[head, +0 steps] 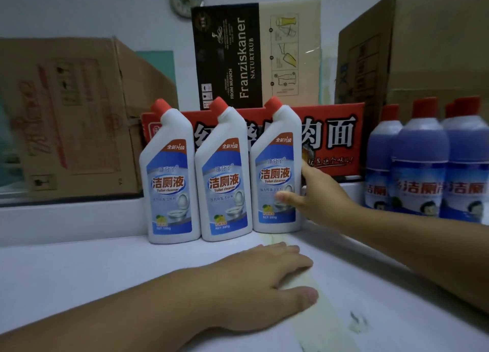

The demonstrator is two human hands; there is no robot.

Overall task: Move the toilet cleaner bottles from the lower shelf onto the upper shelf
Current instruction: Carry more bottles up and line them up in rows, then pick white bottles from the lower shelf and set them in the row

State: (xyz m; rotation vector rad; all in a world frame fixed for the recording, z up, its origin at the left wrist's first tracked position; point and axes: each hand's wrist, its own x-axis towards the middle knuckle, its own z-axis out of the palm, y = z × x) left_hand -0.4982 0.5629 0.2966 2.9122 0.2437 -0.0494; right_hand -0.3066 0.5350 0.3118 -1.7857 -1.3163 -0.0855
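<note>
Three white toilet cleaner bottles with red caps stand upright in a row on the white shelf surface (79,267): a left bottle (170,182), a middle bottle (225,182) and a right bottle (275,174). My right hand (317,195) is at the right bottle's right side, thumb across its lower label and fingers behind it, though a closed grip is not clear. My left hand (267,275) lies flat, palm down, on the shelf in front of the bottles, holding nothing.
Several blue bottles with red caps (423,166) stand at the right. Behind the row are a red noodle carton (330,137), a black Franziskaner box (227,57) and brown cardboard boxes at left (71,118) and right (423,49). A yellowish stain (317,312) marks the shelf.
</note>
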